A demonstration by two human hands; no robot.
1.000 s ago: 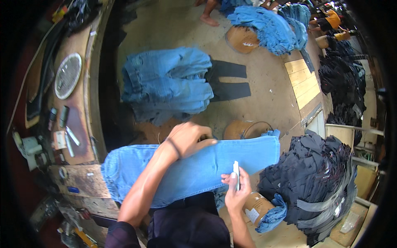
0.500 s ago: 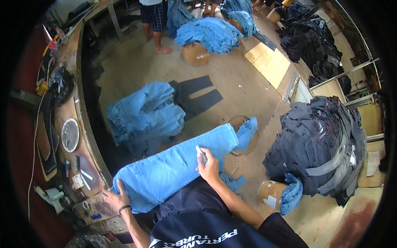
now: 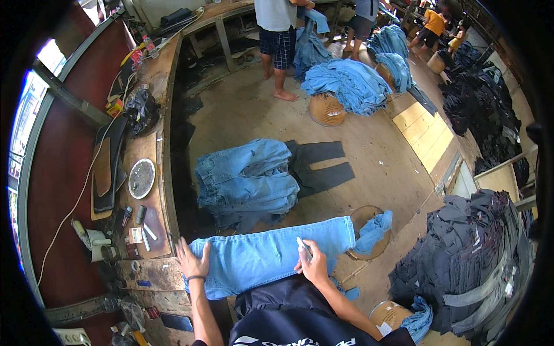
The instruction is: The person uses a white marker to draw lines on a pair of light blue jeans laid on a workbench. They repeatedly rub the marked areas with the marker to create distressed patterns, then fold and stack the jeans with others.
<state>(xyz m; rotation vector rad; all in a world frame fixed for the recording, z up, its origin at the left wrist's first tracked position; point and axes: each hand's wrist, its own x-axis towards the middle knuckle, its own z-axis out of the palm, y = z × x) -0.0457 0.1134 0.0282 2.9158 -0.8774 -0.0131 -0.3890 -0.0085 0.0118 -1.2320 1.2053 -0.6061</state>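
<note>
I've got the light blue jeans (image 3: 271,256) stretched flat in front of me, waist end at the counter (image 3: 151,190). My left hand (image 3: 192,262) presses there, fingers splayed wide; my right hand (image 3: 313,266) pinches a small white marker (image 3: 302,246) against the denim.

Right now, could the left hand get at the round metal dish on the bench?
Probably yes. The left hand lies flat on the light blue jeans; the round metal dish sits further along the bench, only small tools between.

Bright daylight, sharp ctr, fisheye-warped edges.
</note>
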